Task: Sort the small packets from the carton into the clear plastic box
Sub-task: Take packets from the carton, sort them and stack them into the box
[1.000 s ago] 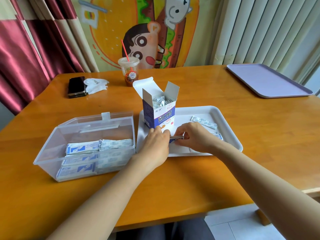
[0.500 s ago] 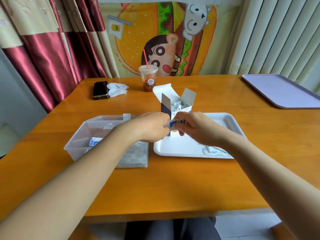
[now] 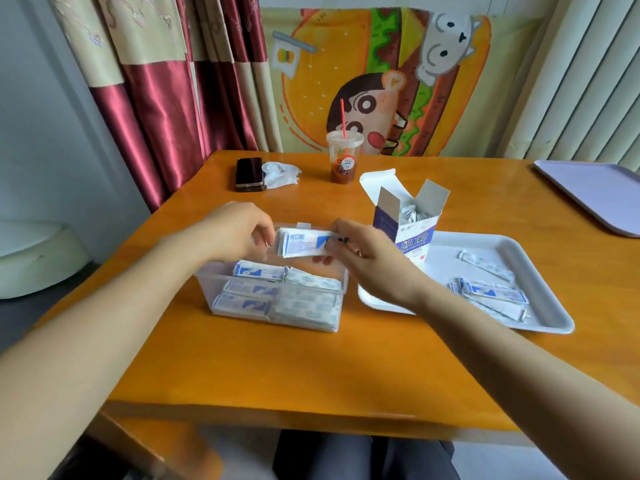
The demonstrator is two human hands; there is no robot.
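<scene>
A small stack of white and blue packets (image 3: 303,242) is held in the air above the clear plastic box (image 3: 341,289). My left hand (image 3: 239,230) pinches its left end and my right hand (image 3: 360,251) pinches its right end. Inside the box lie several flat packets (image 3: 263,273) in rows. The open blue and white carton (image 3: 405,223) stands upright on the left part of the white tray (image 3: 540,271), with small packets showing in its mouth. More loose packets (image 3: 491,296) lie on the tray to the right of my right forearm.
At the back of the orange table (image 3: 311,368) stand a plastic cup with a red straw (image 3: 344,157), a black phone (image 3: 249,174) and a crumpled tissue (image 3: 281,173). A lilac tray (image 3: 595,192) lies at the far right. Curtains hang behind.
Both hands lifted the stack of packets off the white tray and carried it left, to above the clear box. The camera view swung left and up.
</scene>
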